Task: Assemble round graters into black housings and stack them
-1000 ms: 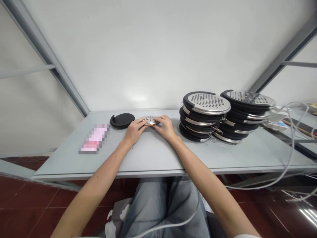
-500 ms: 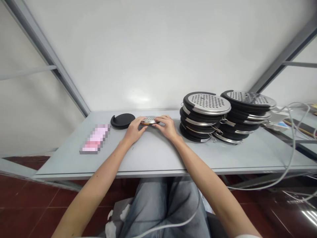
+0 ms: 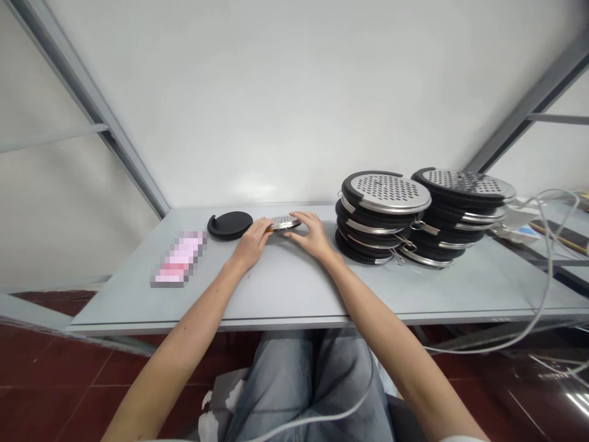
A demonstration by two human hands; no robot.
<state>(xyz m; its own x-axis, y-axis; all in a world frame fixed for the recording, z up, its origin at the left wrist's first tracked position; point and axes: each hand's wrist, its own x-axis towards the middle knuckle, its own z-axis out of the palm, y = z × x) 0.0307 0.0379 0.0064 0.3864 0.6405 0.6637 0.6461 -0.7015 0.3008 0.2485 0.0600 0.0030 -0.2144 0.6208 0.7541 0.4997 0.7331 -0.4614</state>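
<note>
A small round disc with a perforated metal top (image 3: 284, 222) is between my two hands over the grey table. My left hand (image 3: 253, 242) grips its left edge, where a bit of orange shows. My right hand (image 3: 313, 235) holds its right side between thumb and fingers, the thumb at the near edge. Just left of my left hand lies a round black piece (image 3: 231, 224) with a raised, partly open rim.
Two stacks of black-rimmed perforated metal discs, a nearer one (image 3: 389, 196) and a farther one (image 3: 464, 184), stand at the right with wire clips sticking out. A blurred pink item (image 3: 180, 258) lies at the left. White cables (image 3: 545, 288) hang at the right edge.
My left hand has turned a little, its thumb no longer spread toward the right. The disc shows more of its metal top and near edge. The view has shifted slightly.
</note>
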